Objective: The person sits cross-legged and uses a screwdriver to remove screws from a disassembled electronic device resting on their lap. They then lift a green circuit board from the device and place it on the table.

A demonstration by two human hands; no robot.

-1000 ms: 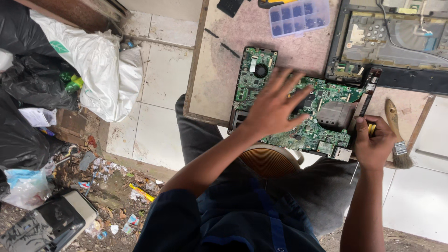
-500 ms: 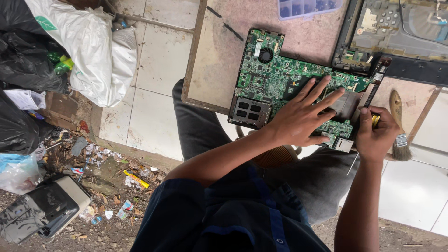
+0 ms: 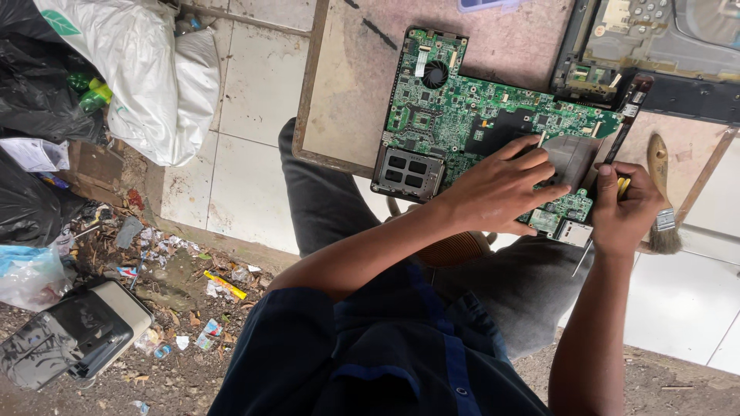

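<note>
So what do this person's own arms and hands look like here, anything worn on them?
Both hands, the left hand and the right hand, are bare: no gloves, and no rings or watch that I can make out. Both forearms are uncovered. A dark navy short-sleeved shirt with a brighter blue stripe ends at the upper arm.

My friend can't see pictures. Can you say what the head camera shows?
A seated person's left hand presses on a green circuit board lying on a worn tabletop. Their right hand grips a yellow-handled tool, beside a paintbrush. White sacks and litter lie on the floor.
</note>
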